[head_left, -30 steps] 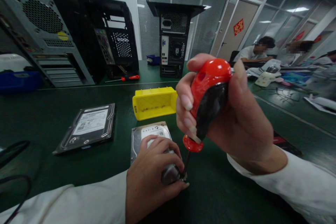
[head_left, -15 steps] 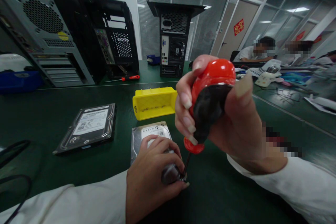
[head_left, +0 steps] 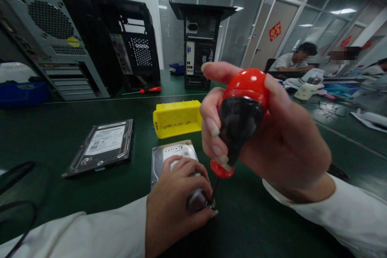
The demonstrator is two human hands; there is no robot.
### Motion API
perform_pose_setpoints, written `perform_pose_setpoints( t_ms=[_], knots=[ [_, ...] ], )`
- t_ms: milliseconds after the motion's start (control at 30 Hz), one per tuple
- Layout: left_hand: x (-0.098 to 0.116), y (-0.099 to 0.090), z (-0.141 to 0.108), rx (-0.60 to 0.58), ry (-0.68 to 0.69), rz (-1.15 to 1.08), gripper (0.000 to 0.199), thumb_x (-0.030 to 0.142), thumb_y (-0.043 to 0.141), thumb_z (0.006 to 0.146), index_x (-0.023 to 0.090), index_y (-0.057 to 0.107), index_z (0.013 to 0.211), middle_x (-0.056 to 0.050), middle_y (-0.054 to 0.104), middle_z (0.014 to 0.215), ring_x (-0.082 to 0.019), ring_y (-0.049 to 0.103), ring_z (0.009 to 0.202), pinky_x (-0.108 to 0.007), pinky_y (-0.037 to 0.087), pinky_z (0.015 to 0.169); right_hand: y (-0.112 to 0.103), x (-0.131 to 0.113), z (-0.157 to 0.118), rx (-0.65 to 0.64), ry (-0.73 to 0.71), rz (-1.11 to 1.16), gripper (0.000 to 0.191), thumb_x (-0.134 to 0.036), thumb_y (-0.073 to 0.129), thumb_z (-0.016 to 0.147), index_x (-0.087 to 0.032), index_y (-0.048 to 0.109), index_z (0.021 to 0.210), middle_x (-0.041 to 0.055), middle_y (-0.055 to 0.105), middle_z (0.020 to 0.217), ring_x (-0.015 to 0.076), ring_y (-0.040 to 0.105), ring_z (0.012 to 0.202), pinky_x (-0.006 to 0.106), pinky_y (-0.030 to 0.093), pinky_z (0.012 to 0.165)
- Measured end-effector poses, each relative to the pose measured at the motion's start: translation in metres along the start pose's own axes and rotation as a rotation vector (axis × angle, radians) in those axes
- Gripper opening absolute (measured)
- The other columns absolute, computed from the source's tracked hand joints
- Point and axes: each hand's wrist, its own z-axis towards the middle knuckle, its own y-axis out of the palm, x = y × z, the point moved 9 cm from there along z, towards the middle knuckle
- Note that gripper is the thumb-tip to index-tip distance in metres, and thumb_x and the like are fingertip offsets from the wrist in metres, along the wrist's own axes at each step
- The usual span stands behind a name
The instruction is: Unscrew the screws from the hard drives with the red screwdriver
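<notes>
My right hand (head_left: pixel 272 125) is closed around the red and black handle of a screwdriver (head_left: pixel 242 117), its index finger lifted off toward the left. The thin shaft slants down to the near right corner of a silver hard drive (head_left: pixel 157 161). Over that drive lies my left hand (head_left: pixel 179 197), fingers curled on its top and thumb at the corner beside the screwdriver tip. The tip itself is partly hidden by the thumb and fingers. Much of the drive is covered by the left hand; a white label shows at its far end.
A second hard drive (head_left: pixel 102 149) lies to the left. Beyond the held drive sits a yellow bin (head_left: pixel 178 121) with small dark bits inside. Another screwdriver (head_left: pixel 150 89) rests near black computer cases (head_left: pixel 199 48). Black cables (head_left: pixel 18 205) run at left. Other people sit at the far right.
My right hand has shifted its grip on the screwdriver handle: the index finger is now extended off it and the thumb has moved up and left. The left hand and drive stay put.
</notes>
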Motion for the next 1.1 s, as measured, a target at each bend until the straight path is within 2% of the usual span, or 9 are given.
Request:
perform_pose_setpoints(
  t_ms=[100,300,467,567,633,700,800,1000,1100],
  knots=[
    [0.001,0.001,0.0,-0.009,0.0,0.003,0.02,0.015,0.078,0.058,0.024,0.065,0.07,0.005,0.062,0.092,-0.02,0.053,0.093,-0.04,0.022,0.094,-0.002,0.001,0.001,-0.008,-0.033,0.029,0.029,-0.035,0.034,0.092,-0.018,0.053,0.107,0.0019,0.047,0.081,0.0099,0.045,0.061,0.024,0.041,0.056],
    [0.0,0.002,0.001,-0.024,0.008,0.005,0.018,0.018,0.077,0.06,0.025,0.066,0.071,0.003,0.061,0.096,-0.022,0.051,0.098,-0.043,0.023,0.096,-0.007,0.008,0.001,0.017,0.005,0.1,0.017,-0.023,0.049,0.086,-0.02,0.049,0.102,0.0016,0.05,0.086,0.0098,0.05,0.063,0.024,0.046,0.055],
    [-0.001,0.003,0.001,-0.051,-0.006,0.012,0.017,0.019,0.076,0.061,0.026,0.067,0.074,0.002,0.061,0.098,-0.023,0.052,0.097,-0.043,0.027,0.095,-0.005,0.009,0.003,0.026,0.019,0.073,0.026,-0.015,0.059,0.078,-0.026,0.04,0.093,-0.0039,0.053,0.08,0.0074,0.052,0.056,0.019,0.045,0.048],
    [0.0,0.004,0.002,-0.073,-0.002,0.018,0.015,0.021,0.075,0.062,0.027,0.068,0.073,0.002,0.063,0.094,-0.021,0.054,0.09,-0.044,0.027,0.094,-0.003,0.008,0.002,0.026,0.021,0.04,0.025,-0.02,0.059,0.079,-0.027,0.038,0.092,-0.0071,0.049,0.068,0.0055,0.046,0.048,0.017,0.04,0.044],
    [0.001,0.004,0.002,-0.076,0.003,0.016,0.014,0.022,0.076,0.062,0.027,0.068,0.072,0.003,0.064,0.091,-0.021,0.054,0.088,-0.043,0.027,0.094,-0.004,0.006,0.001,0.043,0.025,0.019,0.02,-0.03,0.055,0.082,-0.028,0.041,0.097,-0.0058,0.047,0.067,0.0068,0.043,0.047,0.019,0.038,0.044],
    [0.002,0.002,0.002,-0.06,0.004,0.008,0.015,0.02,0.076,0.061,0.028,0.069,0.072,0.003,0.064,0.091,-0.021,0.054,0.089,-0.042,0.027,0.094,-0.006,0.006,-0.001,0.061,0.047,0.001,0.021,-0.039,0.043,0.087,-0.028,0.045,0.106,-0.0025,0.047,0.069,0.0096,0.042,0.05,0.024,0.039,0.048],
    [0.002,0.0,0.001,-0.025,-0.009,0.001,0.018,0.017,0.078,0.059,0.028,0.069,0.07,0.004,0.063,0.091,-0.02,0.053,0.091,-0.04,0.026,0.093,-0.008,0.007,-0.001,0.086,0.071,-0.018,0.032,-0.039,0.028,0.092,-0.026,0.05,0.11,0.0012,0.047,0.071,0.0118,0.043,0.053,0.027,0.04,0.053],
    [0.003,0.002,0.001,-0.022,0.013,-0.005,0.02,0.016,0.079,0.058,0.028,0.068,0.071,0.005,0.062,0.091,-0.02,0.053,0.093,-0.04,0.025,0.093,-0.011,0.005,0.002,0.105,0.058,0.035,0.017,-0.037,0.047,0.085,-0.022,0.05,0.091,0.0008,0.05,0.079,0.0112,0.052,0.058,0.025,0.046,0.051],
    [0.002,0.002,0.001,-0.024,0.007,-0.007,0.02,0.016,0.077,0.059,0.029,0.069,0.072,0.004,0.062,0.092,-0.021,0.053,0.092,-0.04,0.027,0.093,-0.007,0.003,0.001,0.048,0.036,0.046,0.017,-0.037,0.05,0.084,-0.022,0.045,0.089,0.0002,0.053,0.08,0.0107,0.054,0.06,0.025,0.048,0.051]
  ],
)
